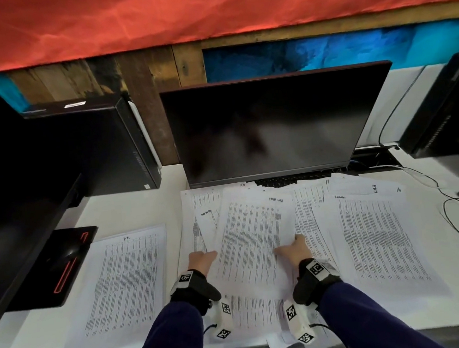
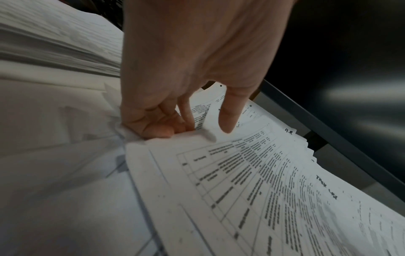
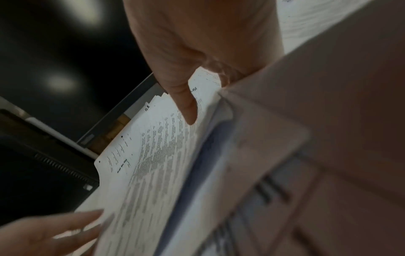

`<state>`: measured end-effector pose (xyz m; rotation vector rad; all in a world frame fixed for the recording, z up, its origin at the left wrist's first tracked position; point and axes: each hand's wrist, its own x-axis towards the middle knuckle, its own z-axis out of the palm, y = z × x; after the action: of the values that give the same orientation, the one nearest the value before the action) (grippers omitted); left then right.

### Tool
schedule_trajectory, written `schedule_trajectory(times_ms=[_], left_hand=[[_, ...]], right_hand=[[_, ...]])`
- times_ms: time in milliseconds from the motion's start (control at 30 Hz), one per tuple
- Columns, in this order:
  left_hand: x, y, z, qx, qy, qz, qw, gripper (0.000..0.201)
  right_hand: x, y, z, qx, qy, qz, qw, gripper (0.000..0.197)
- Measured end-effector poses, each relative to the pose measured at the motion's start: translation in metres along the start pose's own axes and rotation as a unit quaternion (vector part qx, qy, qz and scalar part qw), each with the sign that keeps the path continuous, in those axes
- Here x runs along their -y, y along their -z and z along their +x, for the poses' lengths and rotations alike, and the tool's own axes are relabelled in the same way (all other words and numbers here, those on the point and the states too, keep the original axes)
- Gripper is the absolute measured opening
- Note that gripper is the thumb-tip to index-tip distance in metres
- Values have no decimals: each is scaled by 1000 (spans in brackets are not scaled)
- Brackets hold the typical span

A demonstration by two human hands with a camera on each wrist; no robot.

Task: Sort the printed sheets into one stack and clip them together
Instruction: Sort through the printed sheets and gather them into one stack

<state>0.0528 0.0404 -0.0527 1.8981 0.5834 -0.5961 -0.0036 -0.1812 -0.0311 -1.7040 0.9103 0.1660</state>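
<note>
Printed sheets with tables lie fanned across the white desk [image 1: 169, 183]. A middle bundle of sheets [image 1: 252, 240] is lifted at its near end, with both hands on it. My left hand [image 1: 205, 257] grips its left edge; in the left wrist view the left hand [image 2: 197, 128] has its thumb on top and its fingers curled underneath the bundle [image 2: 252, 173]. My right hand [image 1: 290, 247] grips the right edge; in the right wrist view the right hand [image 3: 206, 100] lays its thumb on the bundle [image 3: 153, 164], its other fingers hidden below. Separate sheets lie at left [image 1: 124, 279] and right [image 1: 377, 239]. No clip is in view.
A dark monitor [image 1: 274, 127] stands just behind the papers, over a partly covered keyboard [image 1: 286, 181]. A computer tower [image 1: 106, 144] and a mouse on a black pad [image 1: 66, 261] are at left. Cables [image 1: 456, 212] and another tower [image 1: 444, 110] are at right.
</note>
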Motion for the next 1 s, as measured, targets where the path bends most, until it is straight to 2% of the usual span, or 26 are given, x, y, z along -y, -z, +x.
schedule_trajectory(times_ms=[67, 200, 267, 333, 400, 500, 600, 633, 733, 800, 867, 933, 1000], left_hand=[[-3, -1, -8, 16, -25, 53, 998, 13], [1, -3, -15, -14, -70, 78, 994, 26], [1, -7, -26, -1, -110, 70, 991, 33], [-2, -13, -42, 38, -155, 66, 985, 51], [-3, -21, -54, 76, -207, 107, 970, 66], [-3, -34, -61, 59, -264, 183, 945, 62], [-2, -39, -66, 38, -332, 212, 919, 52], [-3, -38, -66, 41, -346, 209, 914, 49], [-12, -28, -65, 58, -332, 157, 928, 48], [-22, -18, -66, 57, -297, 93, 949, 47], [-29, -4, -62, 38, -249, 43, 967, 47], [-26, 11, -42, 0, -217, 39, 975, 43], [-19, 25, -16, -34, -179, 70, 981, 42]], right_hand=[[-1, 0, 2, 13, -18, -4, 1000, 33], [-10, -5, 9, -26, -3, -96, 995, 33], [-11, -2, 8, -41, 7, -131, 990, 36], [-14, 1, 9, -13, 4, -115, 993, 32], [-18, 4, 9, 15, 11, -85, 996, 33], [-28, 6, 12, 46, 7, -50, 998, 39], [-29, 16, 14, 49, -15, 30, 998, 20], [-28, 20, 14, 54, -22, 64, 996, 21], [-23, 34, 12, 52, -47, 142, 987, 39], [-24, 34, 18, 59, -36, 132, 989, 47], [-21, 28, 20, 60, -5, 72, 996, 41], [-15, 22, 18, 25, 31, -37, 999, 45], [-10, 15, 12, -2, 63, -184, 981, 49]])
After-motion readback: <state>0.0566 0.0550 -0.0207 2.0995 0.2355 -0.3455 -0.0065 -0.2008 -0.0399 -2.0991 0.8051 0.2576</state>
